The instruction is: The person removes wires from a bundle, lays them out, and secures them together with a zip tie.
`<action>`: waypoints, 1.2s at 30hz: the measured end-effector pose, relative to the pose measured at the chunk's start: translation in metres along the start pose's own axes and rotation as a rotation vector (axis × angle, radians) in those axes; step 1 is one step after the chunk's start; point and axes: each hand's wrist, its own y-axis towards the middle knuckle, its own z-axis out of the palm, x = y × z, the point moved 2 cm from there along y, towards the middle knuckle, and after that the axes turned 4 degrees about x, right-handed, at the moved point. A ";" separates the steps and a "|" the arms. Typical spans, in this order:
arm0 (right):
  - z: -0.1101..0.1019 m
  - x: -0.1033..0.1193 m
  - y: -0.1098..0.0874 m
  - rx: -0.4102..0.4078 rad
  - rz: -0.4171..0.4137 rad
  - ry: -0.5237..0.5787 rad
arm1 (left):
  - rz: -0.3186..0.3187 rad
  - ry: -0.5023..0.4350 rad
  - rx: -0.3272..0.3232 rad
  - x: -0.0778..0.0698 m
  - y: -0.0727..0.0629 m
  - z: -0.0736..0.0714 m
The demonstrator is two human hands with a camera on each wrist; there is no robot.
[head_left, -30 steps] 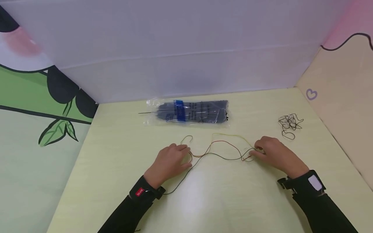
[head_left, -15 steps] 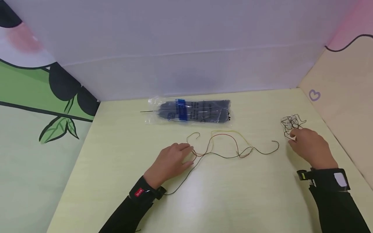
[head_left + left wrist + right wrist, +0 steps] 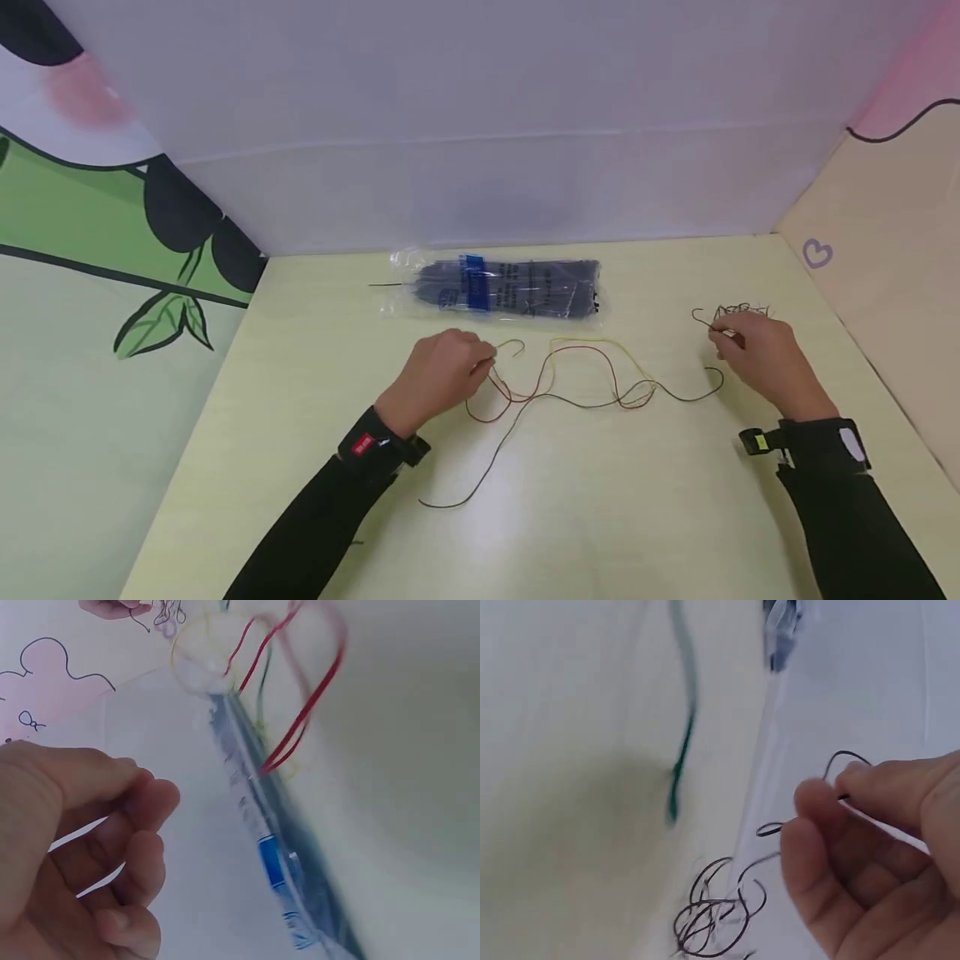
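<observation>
On the tabletop a red wire (image 3: 585, 347), a yellow wire (image 3: 600, 340) and a dark green wire (image 3: 585, 406) lie loosely crossed. My left hand (image 3: 442, 375) hovers at their left end; in the left wrist view its fingers (image 3: 146, 862) are loosely curled, and nothing shows between them. At the right, my right hand (image 3: 761, 362) pinches a thin black wire (image 3: 701, 319) between thumb and fingers, its bent end sticking out leftward. Behind that hand lies a tangle of black wires (image 3: 742, 308), partly hidden by it; the right wrist view shows the tangle (image 3: 712, 919) below the fingertips.
A clear plastic bag (image 3: 540, 287) of dark thin strips with a blue band lies at the back of the table, one strip poking out at its left end. A pale wall (image 3: 487, 192) closes the back, and painted panels stand on both sides.
My right hand left the coloured wires, reached the black tangle and now pinches a black wire, drawn back slightly left. My left hand has lifted and moved slightly away from me.
</observation>
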 end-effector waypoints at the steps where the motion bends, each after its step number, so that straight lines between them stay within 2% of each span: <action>1: 0.002 0.007 0.005 0.004 -0.012 0.025 | 0.004 -0.015 0.006 0.003 0.011 -0.004; 3: 0.007 0.020 0.012 0.005 -0.047 0.056 | 0.011 -0.049 0.034 0.006 0.034 -0.009; 6: 0.018 0.037 0.020 0.003 -0.114 0.089 | 0.052 -0.081 0.118 0.003 0.068 -0.008; 8: 0.026 0.045 0.018 -0.002 -0.144 0.100 | 0.105 -0.090 0.178 -0.009 0.089 -0.001; 11: 0.037 0.054 0.015 -0.019 -0.195 0.112 | 0.189 -0.057 0.251 -0.035 0.113 0.014; 14: 0.044 0.063 0.013 -0.049 -0.264 0.115 | 0.233 -0.016 0.308 -0.059 0.129 0.030; 16: 0.047 0.068 0.012 -0.075 -0.303 0.111 | 0.248 -0.008 0.332 -0.068 0.136 0.037; 19: 0.047 0.077 0.012 -0.099 -0.337 0.089 | 0.271 -0.010 0.334 -0.071 0.138 0.041; 22: 0.046 0.083 0.012 -0.070 -0.345 0.060 | 0.290 0.003 0.302 -0.066 0.133 0.033; 25: 0.047 0.082 0.015 -0.023 -0.314 0.033 | 0.261 0.018 0.246 -0.055 0.126 0.023; 27: 0.048 0.077 0.017 -0.020 -0.263 0.021 | 0.225 0.015 0.214 -0.046 0.120 0.016; 29: 0.048 0.071 0.018 -0.047 -0.234 -0.007 | 0.195 0.000 0.201 -0.037 0.113 0.011; 32: 0.048 0.066 0.020 -0.118 -0.226 -0.073 | 0.190 -0.019 0.200 -0.027 0.101 0.006; 36: 0.044 0.057 0.021 -0.197 -0.223 -0.109 | 0.178 -0.045 0.145 -0.012 0.087 -0.001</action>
